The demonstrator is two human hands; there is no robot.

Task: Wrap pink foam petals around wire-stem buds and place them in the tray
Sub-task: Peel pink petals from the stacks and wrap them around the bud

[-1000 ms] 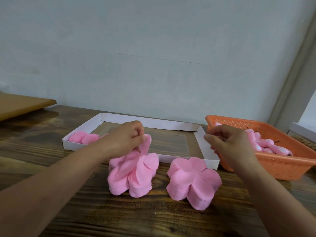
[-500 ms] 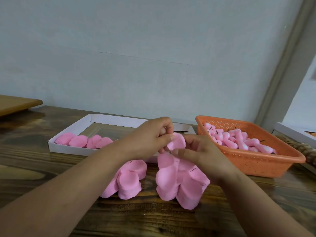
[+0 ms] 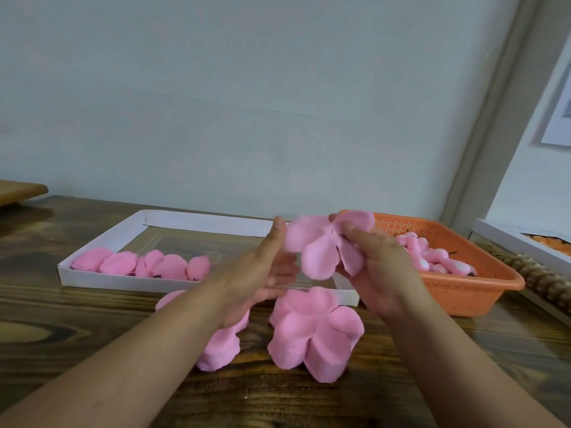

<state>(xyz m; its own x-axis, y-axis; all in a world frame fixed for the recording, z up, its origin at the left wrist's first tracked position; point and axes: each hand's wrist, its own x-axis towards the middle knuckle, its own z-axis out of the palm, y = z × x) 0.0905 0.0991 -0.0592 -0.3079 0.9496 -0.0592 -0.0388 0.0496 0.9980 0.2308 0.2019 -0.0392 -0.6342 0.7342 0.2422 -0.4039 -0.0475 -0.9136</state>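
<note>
While the left hand (image 3: 262,273) is held open beside it, a pink petal sheet (image 3: 321,245) is pinched by the right hand (image 3: 377,267) above the tray (image 3: 102,278).

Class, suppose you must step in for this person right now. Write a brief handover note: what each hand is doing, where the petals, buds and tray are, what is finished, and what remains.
Right hand: pinches a pink foam petal piece held up over the table; any bud inside that grip is hidden.
Left hand: open, fingers straight, beside the piece.
Two petal stacks on the table in front.
Unwrapped buds in the orange basket, at right.
Done: a row of wrapped flowers in the white tray.
Left: wrap this piece, tray it, repeat.
</note>
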